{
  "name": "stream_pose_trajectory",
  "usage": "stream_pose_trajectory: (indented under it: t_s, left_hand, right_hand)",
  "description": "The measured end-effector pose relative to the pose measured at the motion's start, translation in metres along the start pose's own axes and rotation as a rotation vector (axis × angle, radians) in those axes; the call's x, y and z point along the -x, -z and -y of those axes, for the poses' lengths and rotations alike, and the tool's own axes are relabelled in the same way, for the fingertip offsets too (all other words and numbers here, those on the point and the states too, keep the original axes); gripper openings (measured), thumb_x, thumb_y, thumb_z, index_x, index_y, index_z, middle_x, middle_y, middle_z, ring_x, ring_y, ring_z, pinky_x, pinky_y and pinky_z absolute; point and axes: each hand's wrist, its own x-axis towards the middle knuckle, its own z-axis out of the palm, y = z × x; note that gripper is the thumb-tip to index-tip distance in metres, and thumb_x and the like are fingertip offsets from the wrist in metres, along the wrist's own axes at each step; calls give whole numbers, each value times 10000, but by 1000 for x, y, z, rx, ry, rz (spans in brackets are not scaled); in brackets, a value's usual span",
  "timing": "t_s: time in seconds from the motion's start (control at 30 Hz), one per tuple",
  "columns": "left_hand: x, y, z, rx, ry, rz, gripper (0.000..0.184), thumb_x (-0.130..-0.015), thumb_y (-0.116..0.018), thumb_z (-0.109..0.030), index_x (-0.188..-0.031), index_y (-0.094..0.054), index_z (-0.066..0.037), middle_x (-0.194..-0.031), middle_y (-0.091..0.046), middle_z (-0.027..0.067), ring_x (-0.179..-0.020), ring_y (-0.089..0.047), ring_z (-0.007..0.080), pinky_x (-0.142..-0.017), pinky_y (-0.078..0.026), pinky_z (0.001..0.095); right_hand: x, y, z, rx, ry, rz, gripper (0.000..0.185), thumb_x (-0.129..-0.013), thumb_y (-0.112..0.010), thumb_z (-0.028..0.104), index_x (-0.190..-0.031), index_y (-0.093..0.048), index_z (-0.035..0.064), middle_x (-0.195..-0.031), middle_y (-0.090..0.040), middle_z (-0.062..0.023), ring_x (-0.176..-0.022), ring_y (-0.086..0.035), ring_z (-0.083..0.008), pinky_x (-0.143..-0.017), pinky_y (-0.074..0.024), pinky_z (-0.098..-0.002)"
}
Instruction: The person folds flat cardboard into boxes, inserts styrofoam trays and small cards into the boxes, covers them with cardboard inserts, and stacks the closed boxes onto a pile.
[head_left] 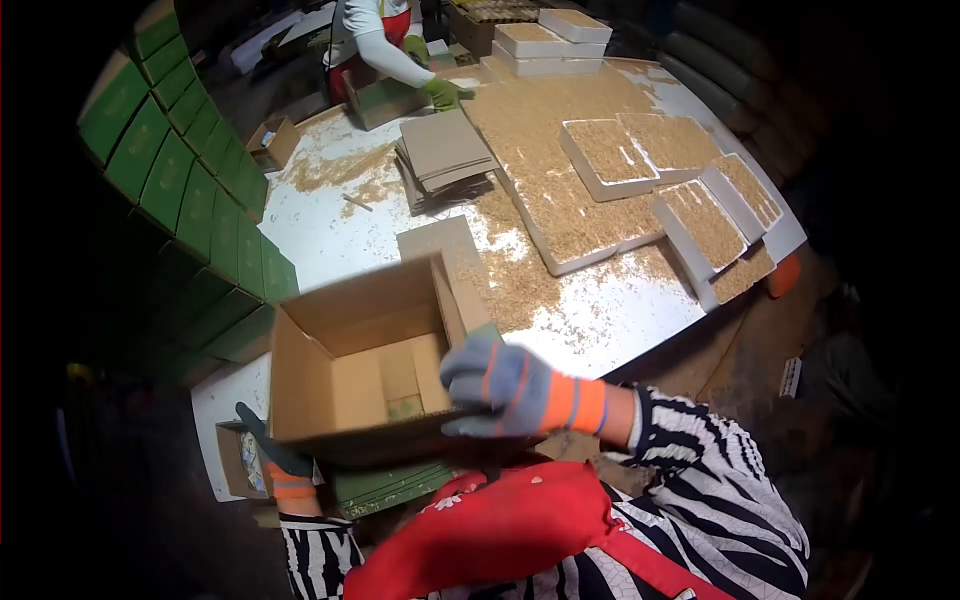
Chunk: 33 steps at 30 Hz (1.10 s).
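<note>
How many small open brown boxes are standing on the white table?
2: one small box beside the left hand, another box near the stacked green boxes. More may be hidden.

My matt brown cardboard box (360, 360); my knitted cloth glove (525, 392), rough; smooth white bench (325, 232); crumbly tan shavings (520, 290)

Worktop (335, 235): white, strewn with tan shavings. Floor (705, 365) right of it: brown, dim. Stacked green boxes (185, 190) at left. Dark rolled or bagged bundles (715, 60), upper right; exact kind unclear. Light falls on worktop; surroundings nearly black.
</note>
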Motion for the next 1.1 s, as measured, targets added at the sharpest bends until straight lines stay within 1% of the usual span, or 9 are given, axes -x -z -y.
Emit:
stream_pose_trajectory:
  t_s: [0.13, 0.2, 0.23, 0.33, 0.5, 0.8, 0.97, 1.0, 1.1]
  left_hand:
    - [-19, -90, -7, -804, 186, -421, 537, -991, -424, -327, -1414, -335, -7, -1320, -495, 95, -1137, -491, 184, -973, -391, 290]
    - [-16, -79, -2, -1057, 233, -514, 512, -970, -490, -298, -1375, -401, 4, -1278, -520, 92, -1105, -508, 179, -928, -417, 282]
    - [-2, -27, 1, -1025, 250, -590, 502, -963, -506, -300, -1357, -425, 1, -1258, -529, 91, -1087, -515, 174, -908, -427, 281]
    - [4, 10, 10, -922, 310, -769, 474, -935, -556, -330, -1279, -502, -8, -1147, -568, 76, -994, -536, 162, -840, -451, 291]
    - [-1, -25, 19, -809, 295, -861, 445, -916, -584, -349, -1219, -548, -24, -1059, -588, 52, -892, -548, 152, -765, -466, 287]
    - [-15, -55, 16, -866, 328, -870, 392, -906, -588, -341, -1178, -564, -59, -984, -603, 63, -826, -579, 161, -684, -491, 301]
    - [-31, -84, 17, -682, 382, -915, 362, -908, -584, -336, -1162, -567, -79, -946, -607, 50, -794, -594, 159, -656, -501, 288]
    - [-29, -82, 14, -654, 400, -923, 358, -909, -583, -335, -1161, -567, -81, -942, -606, 46, -788, -593, 157, -652, -499, 285]
    - [-17, -37, 7, -815, 344, -855, 392, -907, -592, -310, -1210, -551, -64, -1000, -611, 46, -838, -594, 160, -719, -505, 306]
  right_hand:
    - [48, -43, -2, -562, 42, 223, 280, -827, -684, 226, -1059, -629, 80, -1102, -609, -85, -1010, -575, -250, -863, -465, -323]
    - [61, -10, -26, -827, -625, 45, 348, -855, -658, 155, -1191, -602, 84, -1085, -635, -64, -994, -598, -150, -843, -464, -267]
    - [65, -11, -57, -839, -667, -436, 392, -860, -648, 121, -1244, -577, 90, -972, -646, -30, -866, -591, -88, -766, -480, -244]
    - [115, 14, -198, -201, -1144, -594, 544, -823, -689, 243, -1323, -499, 147, -890, -652, -75, -790, -613, -152, -733, -501, -292]
    - [172, -2, -302, 247, -1186, -275, 458, -804, -667, 328, -1193, -537, 125, -1089, -638, -146, -996, -609, -322, -848, -479, -407]
    - [317, -9, -124, 314, -1072, -198, 476, -777, -703, 194, -1221, -556, 111, -1146, -597, -152, -1045, -569, -319, -885, -473, -379]
    - [353, -55, -127, -440, -1444, -1496, 676, -885, -649, 222, -1447, -282, 149, -1254, -524, -86, -1136, -516, -196, -892, -476, -359]
    - [335, -41, -125, -894, -1343, -1470, 733, -892, -638, 219, -1467, -186, 174, -1302, -471, -98, -1158, -504, -205, -901, -475, -340]
    - [342, -73, -153, -830, -1053, -1471, 627, -880, -639, 184, -1408, -309, 105, -1295, -488, -89, -1167, -513, -244, -929, -466, -341]
